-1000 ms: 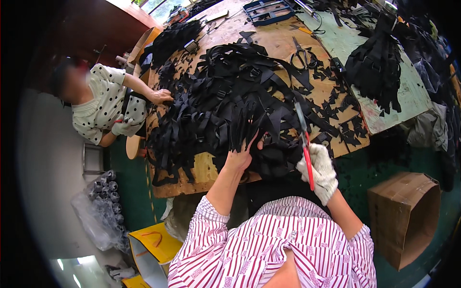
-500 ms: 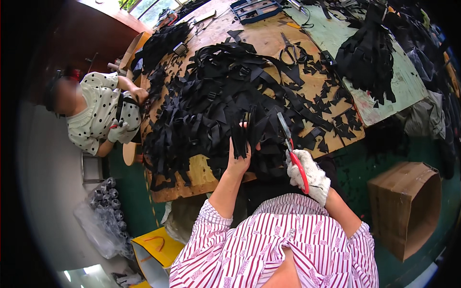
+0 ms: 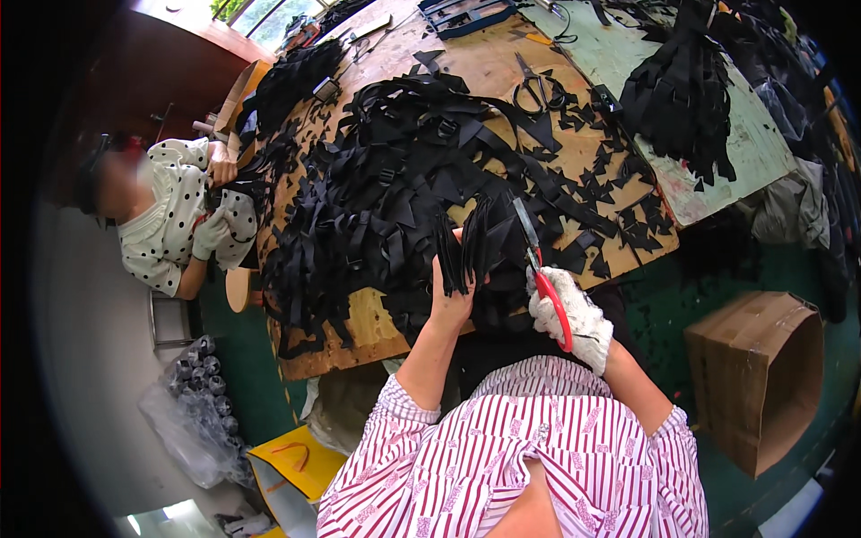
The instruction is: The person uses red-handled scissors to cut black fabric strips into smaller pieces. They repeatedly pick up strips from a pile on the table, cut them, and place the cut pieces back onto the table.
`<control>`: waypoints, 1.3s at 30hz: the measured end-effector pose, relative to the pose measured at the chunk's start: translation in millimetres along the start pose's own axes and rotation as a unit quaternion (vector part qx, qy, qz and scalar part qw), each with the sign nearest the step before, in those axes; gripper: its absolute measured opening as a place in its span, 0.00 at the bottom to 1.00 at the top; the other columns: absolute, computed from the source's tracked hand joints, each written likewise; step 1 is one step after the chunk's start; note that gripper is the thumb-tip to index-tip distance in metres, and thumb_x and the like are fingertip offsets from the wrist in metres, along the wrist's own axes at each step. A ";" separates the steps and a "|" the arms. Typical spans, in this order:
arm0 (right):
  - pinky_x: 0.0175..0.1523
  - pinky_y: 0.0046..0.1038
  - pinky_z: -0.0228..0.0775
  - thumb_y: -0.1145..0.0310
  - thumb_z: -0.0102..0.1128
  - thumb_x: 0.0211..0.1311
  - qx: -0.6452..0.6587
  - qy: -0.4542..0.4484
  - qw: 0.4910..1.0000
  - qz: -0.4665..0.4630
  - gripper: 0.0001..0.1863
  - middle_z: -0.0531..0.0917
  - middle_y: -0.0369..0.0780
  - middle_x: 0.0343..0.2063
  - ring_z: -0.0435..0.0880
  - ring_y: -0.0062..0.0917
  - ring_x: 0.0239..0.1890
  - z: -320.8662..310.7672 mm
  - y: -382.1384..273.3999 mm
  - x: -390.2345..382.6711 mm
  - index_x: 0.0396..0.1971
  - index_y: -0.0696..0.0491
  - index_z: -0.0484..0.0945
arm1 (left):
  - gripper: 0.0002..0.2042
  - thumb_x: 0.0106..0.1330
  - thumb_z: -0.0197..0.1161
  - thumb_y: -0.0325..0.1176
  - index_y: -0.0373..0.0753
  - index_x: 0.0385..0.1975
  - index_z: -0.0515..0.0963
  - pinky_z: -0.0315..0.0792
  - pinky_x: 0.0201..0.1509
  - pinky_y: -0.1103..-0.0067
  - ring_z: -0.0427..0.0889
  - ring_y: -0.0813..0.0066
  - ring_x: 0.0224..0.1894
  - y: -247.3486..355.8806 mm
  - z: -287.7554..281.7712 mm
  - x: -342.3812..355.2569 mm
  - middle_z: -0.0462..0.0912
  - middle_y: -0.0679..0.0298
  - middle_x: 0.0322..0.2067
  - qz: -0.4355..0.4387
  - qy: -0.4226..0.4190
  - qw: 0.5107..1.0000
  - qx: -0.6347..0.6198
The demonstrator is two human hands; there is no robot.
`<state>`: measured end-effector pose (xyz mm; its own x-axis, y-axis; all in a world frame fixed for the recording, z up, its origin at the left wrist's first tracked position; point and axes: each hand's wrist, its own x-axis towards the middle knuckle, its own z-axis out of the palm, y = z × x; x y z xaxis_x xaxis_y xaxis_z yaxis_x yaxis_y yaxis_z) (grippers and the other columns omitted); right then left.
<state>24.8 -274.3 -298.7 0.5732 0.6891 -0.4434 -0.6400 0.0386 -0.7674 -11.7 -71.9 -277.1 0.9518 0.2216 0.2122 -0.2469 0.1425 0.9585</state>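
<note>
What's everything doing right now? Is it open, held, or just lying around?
Left hand: bare, closed on straps
Strap bundle: held, fanned out
Right hand: gloved, closed on scissors
Red-handled scissors: held; blade opening hard to tell
Other scissors: lying on the wooden table, unheld
Black strap pile: heaped, tangled
Black scraps: scattered
Cardboard box: open
</note>
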 end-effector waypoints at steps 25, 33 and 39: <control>0.19 0.17 0.62 0.58 0.55 0.57 -0.062 0.097 0.991 -0.064 0.23 0.70 0.35 0.22 0.67 0.15 0.13 40.5 -19.2 -23.8 0.43 0.58 0.61 | 0.22 0.62 0.57 0.48 0.40 0.49 0.66 0.61 0.23 0.87 0.74 0.80 0.26 5.2 2.4 -2.4 0.79 0.62 0.34 -0.083 0.009 0.996 0.043; 0.21 0.16 0.64 0.73 0.55 0.56 -0.092 0.083 0.991 -0.046 0.21 0.73 0.34 0.25 0.69 0.14 0.16 39.0 -21.8 -20.8 0.48 0.55 0.59 | 0.18 0.66 0.52 0.45 0.39 0.48 0.66 0.61 0.23 0.86 0.70 0.83 0.21 9.6 -3.2 -1.2 0.78 0.62 0.32 -0.077 -0.014 0.996 0.040; 0.21 0.16 0.63 0.73 0.54 0.55 -0.042 0.078 0.996 -0.021 0.21 0.71 0.33 0.24 0.67 0.13 0.16 38.6 -21.8 -15.8 0.48 0.55 0.58 | 0.15 0.62 0.55 0.35 0.34 0.46 0.69 0.62 0.21 0.88 0.70 0.87 0.20 20.0 9.8 1.0 0.78 0.65 0.26 -0.115 0.020 0.993 0.013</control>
<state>10.0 -258.1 -257.0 0.6755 0.5668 -0.4716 -0.5728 0.0006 -0.8197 -13.9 -78.4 -255.9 0.9741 0.2253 -0.0206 -0.0182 0.1684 0.9855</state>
